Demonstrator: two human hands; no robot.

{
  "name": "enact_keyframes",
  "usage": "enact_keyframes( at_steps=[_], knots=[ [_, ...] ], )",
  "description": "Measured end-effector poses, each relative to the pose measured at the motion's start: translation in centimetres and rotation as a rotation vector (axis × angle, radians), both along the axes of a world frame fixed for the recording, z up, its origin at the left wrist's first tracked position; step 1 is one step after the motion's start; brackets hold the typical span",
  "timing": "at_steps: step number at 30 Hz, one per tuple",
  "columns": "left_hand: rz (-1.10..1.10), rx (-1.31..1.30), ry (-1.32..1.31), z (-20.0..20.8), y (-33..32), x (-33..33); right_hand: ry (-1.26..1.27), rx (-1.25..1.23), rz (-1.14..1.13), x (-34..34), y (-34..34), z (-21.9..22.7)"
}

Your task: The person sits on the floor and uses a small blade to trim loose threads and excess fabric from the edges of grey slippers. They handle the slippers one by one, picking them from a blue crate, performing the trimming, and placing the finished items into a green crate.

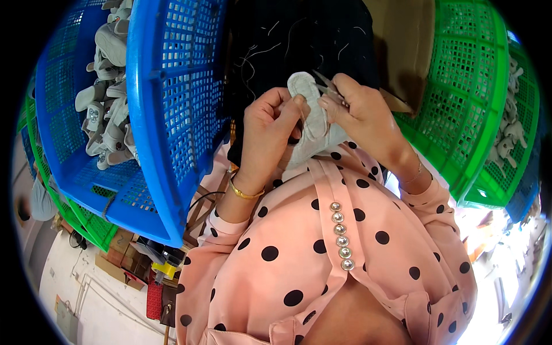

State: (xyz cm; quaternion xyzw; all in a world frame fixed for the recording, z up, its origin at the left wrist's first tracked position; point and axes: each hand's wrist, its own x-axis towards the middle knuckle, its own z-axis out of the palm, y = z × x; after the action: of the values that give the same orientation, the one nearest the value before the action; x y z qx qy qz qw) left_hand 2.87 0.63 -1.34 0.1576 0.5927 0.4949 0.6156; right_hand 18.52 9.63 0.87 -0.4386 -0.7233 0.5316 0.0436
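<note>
My left hand [270, 129] is closed on a light grey fabric shoe upper [313, 118], thumb on top near its rounded tongue and fingers curled at its left side. In my right hand [365, 112] is a pair of small scissors [326, 82]. Their pointed metal blades stick out past my fingers toward the upper's tongue; the handles are hidden in my grip. The upper is held above my lap, its wider end toward my body. Black cloth [305, 43] lies beyond my hands, with loose pale thread ends scattered on it.
On my left stands a blue plastic basket [146, 115] with several light shoe uppers [109, 109] inside. To my right is a green plastic basket [468, 98], with more pale pieces [509, 132] beyond its wall. A brown cardboard piece [405, 40] sits beside the black cloth.
</note>
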Motion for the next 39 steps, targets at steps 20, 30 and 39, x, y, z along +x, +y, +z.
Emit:
enact_keyframes(
  at_steps=[20,30,39],
  knots=[
    [-0.041,0.023,0.234,-1.2,-0.7,1.0,0.937,-1.205,-0.625,-0.4,0.3,0.8],
    [0.1,-0.033,-0.171,-1.8,-0.4,-1.4,0.229,0.03,-0.389,3.6,3.4,2.3],
    [-0.004,-0.055,-0.195,-0.8,-0.1,-2.1,0.132,-0.026,-0.027,-1.6,-0.4,-2.0]
  ],
)
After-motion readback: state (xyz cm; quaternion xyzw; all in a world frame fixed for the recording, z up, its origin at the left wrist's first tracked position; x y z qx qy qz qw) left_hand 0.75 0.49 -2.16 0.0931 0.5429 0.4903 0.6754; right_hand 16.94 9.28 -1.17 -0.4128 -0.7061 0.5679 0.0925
